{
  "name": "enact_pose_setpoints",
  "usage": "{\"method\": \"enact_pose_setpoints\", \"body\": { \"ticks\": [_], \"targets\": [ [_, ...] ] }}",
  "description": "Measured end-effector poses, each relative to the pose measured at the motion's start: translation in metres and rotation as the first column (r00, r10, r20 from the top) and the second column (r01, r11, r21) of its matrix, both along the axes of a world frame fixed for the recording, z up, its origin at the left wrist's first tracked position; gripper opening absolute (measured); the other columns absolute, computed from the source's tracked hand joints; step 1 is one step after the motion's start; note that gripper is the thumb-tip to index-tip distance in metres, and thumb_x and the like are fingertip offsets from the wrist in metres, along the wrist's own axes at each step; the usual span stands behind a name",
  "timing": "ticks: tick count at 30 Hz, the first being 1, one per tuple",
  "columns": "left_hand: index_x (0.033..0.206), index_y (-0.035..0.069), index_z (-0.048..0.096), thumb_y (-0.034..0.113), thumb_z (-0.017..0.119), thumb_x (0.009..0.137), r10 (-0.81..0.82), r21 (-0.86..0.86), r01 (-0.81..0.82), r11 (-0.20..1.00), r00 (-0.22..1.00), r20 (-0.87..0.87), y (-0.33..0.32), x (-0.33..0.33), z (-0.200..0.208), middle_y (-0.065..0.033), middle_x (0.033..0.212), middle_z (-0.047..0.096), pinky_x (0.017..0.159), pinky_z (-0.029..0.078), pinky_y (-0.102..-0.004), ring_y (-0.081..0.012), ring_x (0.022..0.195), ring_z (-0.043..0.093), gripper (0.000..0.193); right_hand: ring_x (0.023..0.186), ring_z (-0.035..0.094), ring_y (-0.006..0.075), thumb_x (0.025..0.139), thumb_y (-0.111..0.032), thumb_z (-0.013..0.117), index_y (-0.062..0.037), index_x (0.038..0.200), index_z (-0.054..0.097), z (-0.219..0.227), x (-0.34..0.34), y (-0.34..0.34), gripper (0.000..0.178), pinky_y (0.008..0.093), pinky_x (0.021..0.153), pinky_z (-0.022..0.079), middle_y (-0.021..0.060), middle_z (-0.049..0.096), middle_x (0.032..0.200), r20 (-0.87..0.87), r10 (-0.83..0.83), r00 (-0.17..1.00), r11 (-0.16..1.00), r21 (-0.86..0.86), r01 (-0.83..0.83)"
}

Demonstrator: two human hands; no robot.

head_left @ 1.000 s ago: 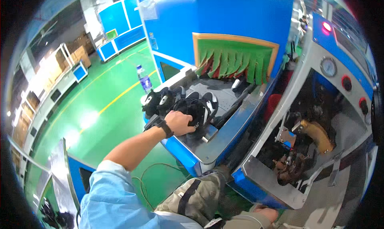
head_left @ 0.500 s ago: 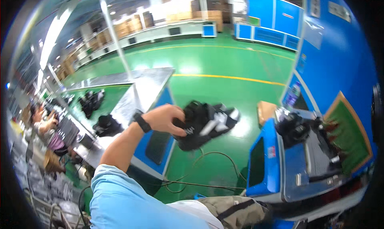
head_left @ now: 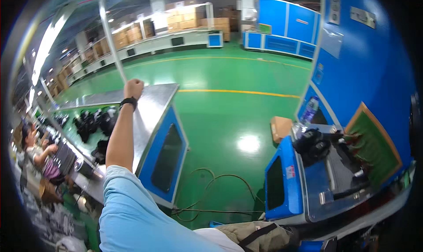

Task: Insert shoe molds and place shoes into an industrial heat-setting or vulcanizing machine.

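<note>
My left hand (head_left: 133, 89), with a dark band at its wrist, is closed in a fist above the far part of the metal-topped bench (head_left: 154, 98); no shoe shows in it. Left of my forearm, black shoes (head_left: 107, 119) lie close by, partly hidden by the arm. More dark shoes (head_left: 86, 124) are gathered farther left, and another dark shoe (head_left: 100, 151) sits nearer me beside the forearm. My right hand is out of view.
At the right stands a blue machine (head_left: 284, 181), with dark shoe-like items (head_left: 312, 146) and a bottle (head_left: 310, 110) on it. A cardboard box (head_left: 280, 128) is beside it. Cables (head_left: 220, 211) lie on the green floor. A co-worker (head_left: 39, 155) is at far left.
My left hand has swung left and away from me, over the bench, and no longer holds the black-and-white shoes. Dark shoes now show beside my forearm. The view has shifted slightly right.
</note>
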State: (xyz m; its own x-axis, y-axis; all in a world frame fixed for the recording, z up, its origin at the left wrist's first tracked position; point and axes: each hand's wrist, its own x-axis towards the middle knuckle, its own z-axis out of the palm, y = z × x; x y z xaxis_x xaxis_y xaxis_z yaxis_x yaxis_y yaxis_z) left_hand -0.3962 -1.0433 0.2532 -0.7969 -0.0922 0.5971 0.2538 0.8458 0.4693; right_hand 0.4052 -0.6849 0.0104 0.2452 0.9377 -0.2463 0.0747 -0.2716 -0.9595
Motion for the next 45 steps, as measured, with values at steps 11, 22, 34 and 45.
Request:
{"method": "enact_pose_setpoints", "body": {
  "ticks": [11, 22, 34, 45],
  "targets": [
    [0.103, 0.0, 0.071, 0.028, 0.06, 0.096, -0.89, 0.122, 0.982, -0.147, -0.185, 0.416, 0.576, 0.351, -0.032, -0.012, 0.091, 0.074, 0.078, 0.053, -0.0338, -0.0203, 0.086, 0.069, 0.031, 0.091, 0.068, 0.0315, 0.096, -0.022, 0.066, -0.0011, 0.116, 0.068, 0.048, -0.042, 0.014, 0.029, 0.037, 0.08, 0.053, 0.0164, 0.071, 0.106, 0.561, 0.328, 0.76, 0.824, 0.223, -0.521],
    [0.143, -0.008, 0.039, 0.056, 0.073, 0.077, -0.784, 0.136, 0.983, 0.123, 0.012, 0.62, 0.909, 0.511, -0.223, -0.0324, 0.136, 0.054, 0.105, 0.044, -0.0418, -0.0405, 0.127, 0.055, 0.098, 0.127, 0.047, 0.0449, 0.095, -0.017, 0.062, -0.0009, 0.131, 0.059, -0.024, 0.081, -0.041, 0.039, 0.0527, 0.106, 0.042, 0.0222, 0.055, 0.136, 0.878, -0.24, 0.413, 0.97, 0.202, 0.135],
    [0.134, -0.002, 0.051, 0.026, 0.064, 0.094, -0.788, 0.84, 0.533, -0.1, -0.558, 0.26, 0.869, 0.505, -0.199, -0.0105, 0.114, 0.063, 0.072, 0.064, -0.0426, -0.0241, 0.093, 0.068, 0.05, 0.127, 0.046, 0.0458, 0.093, -0.017, 0.065, -0.0039, 0.131, 0.059, -0.011, 0.078, -0.004, 0.04, 0.0535, 0.106, 0.041, 0.0224, 0.055, 0.136, 0.91, -0.193, 0.367, 0.981, 0.165, 0.106],
    [0.149, -0.007, 0.035, 0.011, 0.09, 0.066, -0.825, 0.566, 0.707, -0.424, -0.559, 0.08, 0.466, 0.487, -0.205, -0.0229, 0.15, 0.043, 0.117, 0.03, -0.0417, -0.0326, 0.139, 0.042, 0.101, 0.154, 0.007, 0.0322, 0.094, -0.034, 0.07, -0.0071, 0.16, -0.002, 0.059, -0.001, 0.014, 0.102, 0.0512, 0.116, 0.027, 0.0162, -0.005, 0.167, -0.244, 0.376, 0.894, 0.846, 0.485, -0.223]
  ]
}}
